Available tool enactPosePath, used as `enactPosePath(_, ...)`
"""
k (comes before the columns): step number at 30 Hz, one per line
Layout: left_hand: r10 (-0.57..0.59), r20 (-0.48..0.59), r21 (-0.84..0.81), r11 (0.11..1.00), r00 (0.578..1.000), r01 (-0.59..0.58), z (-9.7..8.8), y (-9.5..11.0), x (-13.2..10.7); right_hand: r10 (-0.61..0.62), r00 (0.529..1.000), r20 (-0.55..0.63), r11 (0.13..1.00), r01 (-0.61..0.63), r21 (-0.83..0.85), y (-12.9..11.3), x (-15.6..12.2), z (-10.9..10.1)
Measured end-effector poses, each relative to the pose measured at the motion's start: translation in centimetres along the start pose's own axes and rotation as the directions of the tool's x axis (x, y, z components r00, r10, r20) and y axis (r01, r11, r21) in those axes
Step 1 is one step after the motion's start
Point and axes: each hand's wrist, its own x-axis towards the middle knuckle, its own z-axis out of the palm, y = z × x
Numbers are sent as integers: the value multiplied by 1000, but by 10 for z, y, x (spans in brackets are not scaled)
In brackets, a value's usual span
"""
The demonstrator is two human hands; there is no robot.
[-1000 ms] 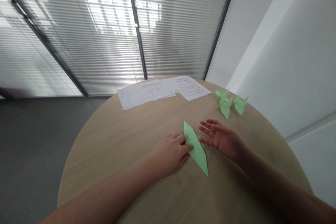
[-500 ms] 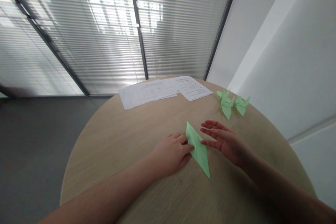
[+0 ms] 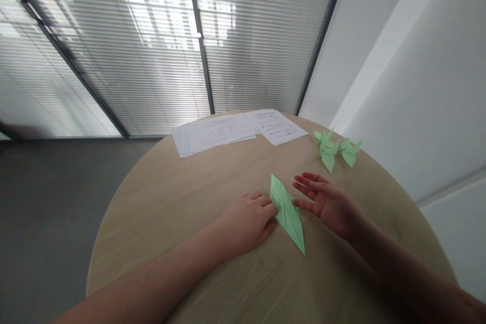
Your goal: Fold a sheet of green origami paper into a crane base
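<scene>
A long, pointed piece of folded green paper (image 3: 289, 215) lies on the round wooden table (image 3: 182, 197). My left hand (image 3: 246, 220) rests knuckles-up against its left edge, fingertips curled and pressing on the paper. On the paper's right side, my right hand (image 3: 327, 201) is open with its fingers stretched out, the thumb touching the paper's right edge.
Two finished green paper cranes (image 3: 334, 151) stand at the table's far right. White printed sheets (image 3: 235, 131) lie at the far edge. Glass walls with blinds rise behind the table, a white wall to the right, grey floor to the left.
The green paper has tipped slightly, its right flap lifted a little. My right hand has edged closer to it. My left hand stays put.
</scene>
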Motion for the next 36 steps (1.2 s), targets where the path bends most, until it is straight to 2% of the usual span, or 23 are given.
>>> enactPosePath(7, -53, -15, -33, 998, 998, 52, -1, 2, 0, 85, 995, 49, 991, -90, 99, 0, 1, 0)
enactPosePath(10, -71, -22, -50, 996, 997, 70, 1, 2, 0, 130, 987, 97, 987, -138, 81, -2, -3, 3)
enactPosePath(16, -24, -33, -19, 1000, 999, 23, 3, 2, 1, 212, 965, 156, 977, -211, -17, -4, -6, 5)
enactPosePath(19, -31, -43, 8, 999, 999, 31, 3, 2, 2, 203, 966, 157, 978, -194, -74, -3, -5, 4)
enactPosePath(24, -52, -64, -2, 999, 997, 52, 3, 7, 2, 130, 966, 224, 984, -98, -147, -2, -7, 2)
enactPosePath(31, -195, -8, -213, 959, 981, 189, -8, 19, -1, 102, 950, 295, 971, -31, -238, -7, -19, 12)
enactPosePath(36, -284, 42, -265, 921, 958, 285, -7, 15, -1, 118, 925, 362, 980, -49, -193, -4, -20, 12)
